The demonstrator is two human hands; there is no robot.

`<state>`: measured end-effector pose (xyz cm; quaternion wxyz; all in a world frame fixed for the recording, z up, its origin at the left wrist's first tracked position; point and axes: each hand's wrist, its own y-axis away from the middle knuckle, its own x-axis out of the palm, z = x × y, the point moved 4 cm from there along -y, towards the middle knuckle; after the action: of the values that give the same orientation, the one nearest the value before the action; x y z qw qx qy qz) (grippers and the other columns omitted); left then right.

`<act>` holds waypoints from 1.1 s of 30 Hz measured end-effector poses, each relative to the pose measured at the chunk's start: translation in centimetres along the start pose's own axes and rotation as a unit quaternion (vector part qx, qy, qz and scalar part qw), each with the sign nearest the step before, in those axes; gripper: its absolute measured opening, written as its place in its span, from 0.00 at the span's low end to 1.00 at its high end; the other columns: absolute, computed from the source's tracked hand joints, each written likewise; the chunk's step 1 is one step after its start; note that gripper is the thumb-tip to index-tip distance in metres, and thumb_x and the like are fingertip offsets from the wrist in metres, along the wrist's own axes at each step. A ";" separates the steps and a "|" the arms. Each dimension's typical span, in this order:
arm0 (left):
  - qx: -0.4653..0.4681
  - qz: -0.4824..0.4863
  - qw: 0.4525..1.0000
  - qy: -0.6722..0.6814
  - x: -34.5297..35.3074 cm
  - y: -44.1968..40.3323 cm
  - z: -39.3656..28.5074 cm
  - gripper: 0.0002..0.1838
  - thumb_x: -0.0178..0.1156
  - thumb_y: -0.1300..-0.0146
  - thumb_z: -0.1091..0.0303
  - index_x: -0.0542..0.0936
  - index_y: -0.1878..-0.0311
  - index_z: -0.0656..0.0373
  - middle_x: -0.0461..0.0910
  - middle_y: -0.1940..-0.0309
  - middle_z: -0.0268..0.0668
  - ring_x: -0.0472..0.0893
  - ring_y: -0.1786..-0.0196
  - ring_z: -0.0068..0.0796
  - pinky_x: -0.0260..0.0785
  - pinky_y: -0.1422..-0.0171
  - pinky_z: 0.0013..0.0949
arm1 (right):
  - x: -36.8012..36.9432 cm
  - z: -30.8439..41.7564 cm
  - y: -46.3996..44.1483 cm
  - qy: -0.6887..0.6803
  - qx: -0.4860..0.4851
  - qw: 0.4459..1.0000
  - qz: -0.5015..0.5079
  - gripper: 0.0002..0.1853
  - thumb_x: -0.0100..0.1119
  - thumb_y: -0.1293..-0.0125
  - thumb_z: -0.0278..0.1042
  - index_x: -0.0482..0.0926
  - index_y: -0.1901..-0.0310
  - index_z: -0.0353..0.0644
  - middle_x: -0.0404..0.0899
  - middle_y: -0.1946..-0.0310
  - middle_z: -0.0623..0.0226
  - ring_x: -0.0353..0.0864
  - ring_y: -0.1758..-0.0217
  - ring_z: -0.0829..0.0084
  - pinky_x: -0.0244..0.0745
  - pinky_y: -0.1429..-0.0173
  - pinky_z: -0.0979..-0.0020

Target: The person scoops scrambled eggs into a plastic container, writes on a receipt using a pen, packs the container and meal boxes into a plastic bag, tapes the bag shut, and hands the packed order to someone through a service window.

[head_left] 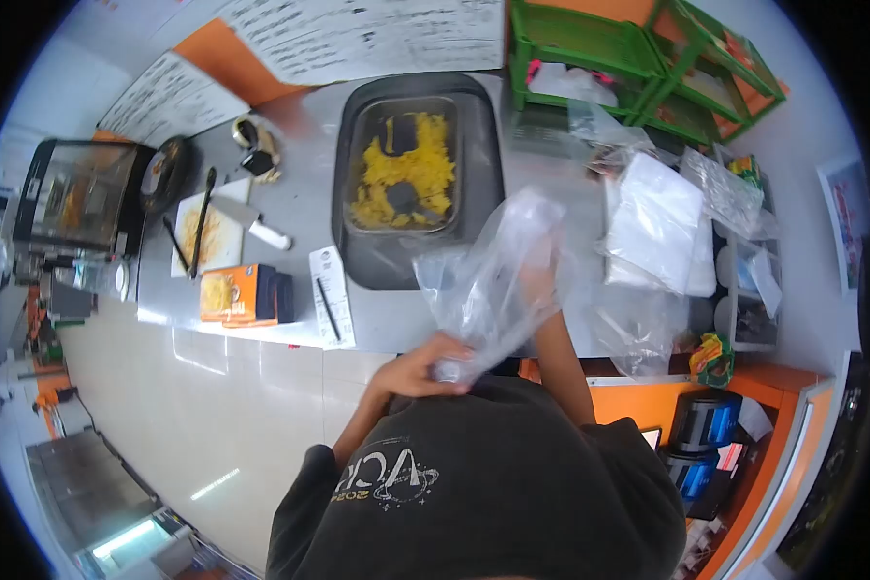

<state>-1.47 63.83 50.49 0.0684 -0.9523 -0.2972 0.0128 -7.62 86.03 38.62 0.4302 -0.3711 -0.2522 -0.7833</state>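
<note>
Clear bag: we found it stretched between the two grips, above the near edge of the worktop. The left grip was closed on its gathered lower end, close against the shirt. The right grip showed only as a blur through the plastic, at the upper part; whether inside or behind, and how tightly closed, we could not tell. Long axis: we read a slant, from the left grip near the body outward and to the right, puffed end pointing away. A loose flap stuck out leftward, over the near right corner of the tray. In that tray we noted a dish of yellow food.
</note>
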 end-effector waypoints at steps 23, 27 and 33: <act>-0.225 -0.433 0.630 -0.604 -27.0 42.2 -5.9 0.19 0.50 0.64 0.88 0.76 0.64 0.66 0.57 0.57 0.47 0.69 0.58 0.48 0.66 0.68 0.38 | 19.0 -31.4 26.1 0.326 0.081 0.942 0.015 0.15 0.52 0.44 0.27 0.71 0.54 0.36 0.74 0.62 0.63 0.74 0.57 0.66 0.69 0.47 0.64; -0.286 -0.435 0.682 -0.514 -27.5 43.3 -7.8 0.19 0.47 0.65 0.89 0.75 0.65 0.68 0.57 0.58 0.48 0.70 0.59 0.46 0.64 0.68 0.40 | 19.6 -33.6 25.8 0.660 -0.137 0.733 0.091 0.13 0.49 0.44 0.26 0.73 0.57 0.34 0.74 0.66 0.60 0.75 0.63 0.67 0.74 0.56 0.63; -0.205 -0.445 0.686 -0.539 -30.0 43.4 -11.9 0.23 0.46 0.65 0.90 0.75 0.61 0.67 0.57 0.57 0.47 0.71 0.68 0.40 0.64 0.69 0.36 | 25.7 -33.6 29.7 0.831 -0.128 0.437 0.319 0.14 0.49 0.47 0.27 0.76 0.58 0.37 0.75 0.68 0.51 0.76 0.64 0.57 0.72 0.59 0.60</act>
<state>-0.88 10.04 55.83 -0.3031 -0.5278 -0.6667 0.4303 -3.39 34.59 41.35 0.6005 0.3534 0.4656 -0.5457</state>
